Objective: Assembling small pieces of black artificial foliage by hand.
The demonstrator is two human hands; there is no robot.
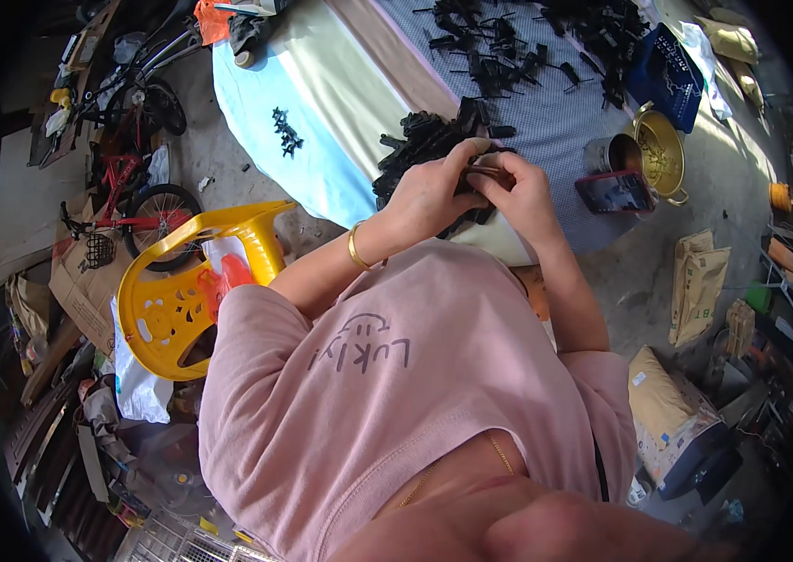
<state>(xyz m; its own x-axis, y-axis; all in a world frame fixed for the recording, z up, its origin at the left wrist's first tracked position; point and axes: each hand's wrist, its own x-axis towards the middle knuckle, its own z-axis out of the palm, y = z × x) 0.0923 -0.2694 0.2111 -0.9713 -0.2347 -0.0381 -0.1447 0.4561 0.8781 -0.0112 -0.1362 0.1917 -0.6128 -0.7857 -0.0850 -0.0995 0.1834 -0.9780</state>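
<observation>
Both my hands meet over the near edge of a round cloth-covered table (303, 66). My left hand (429, 192), a gold bangle at its wrist, is closed with thumb and fingers pinched together. Facing it, my right hand (520, 199) is closed too, its fingertips touching the left ones. Between them is a small dark part (493, 172), mostly hidden by the fingers. A heap of small black plastic parts (415, 140) lies right beside and partly behind my left hand. Farther back, many more black parts (495, 66) with thin stems are spread over the checked cloth.
A small cluster of black pieces (287, 132) lies on the pale blue cloth. At the table's right stand a phone (615, 193), a metal cup (614, 155) and a brass-coloured pot (663, 159). A yellow plastic chair (167, 309) and a red bicycle (125, 183) are on the left.
</observation>
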